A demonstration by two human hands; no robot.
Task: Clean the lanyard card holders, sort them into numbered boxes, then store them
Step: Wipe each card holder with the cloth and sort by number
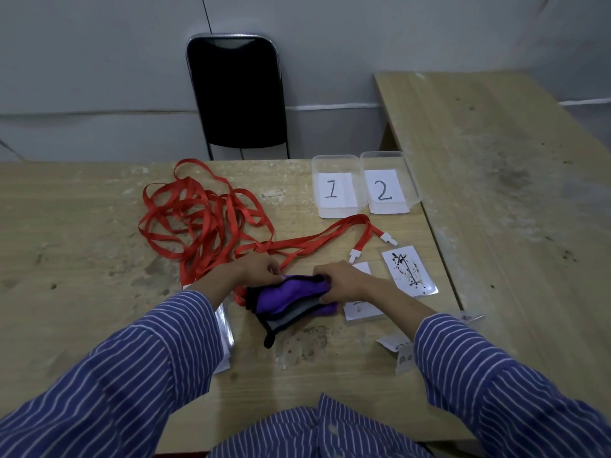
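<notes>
Purple cloth (291, 297) gripped by left hand (261, 271), right hand (344, 282), mid-table.

The cloth (291, 300) lies on the tabletop (82, 259) near its front middle, with the left hand (261, 271) at its far left edge and the right hand (344, 280) on its right end. Behind and left of the cloth sprawls the heap of lanyards (201, 219). Behind and right of it stand box 1 (335, 186) and box 2 (388, 181), side by side (box 2 the farther right). Right of the cloth lies a marked card holder (410, 271); behind the tabletop stands a chair (236, 94).
</notes>
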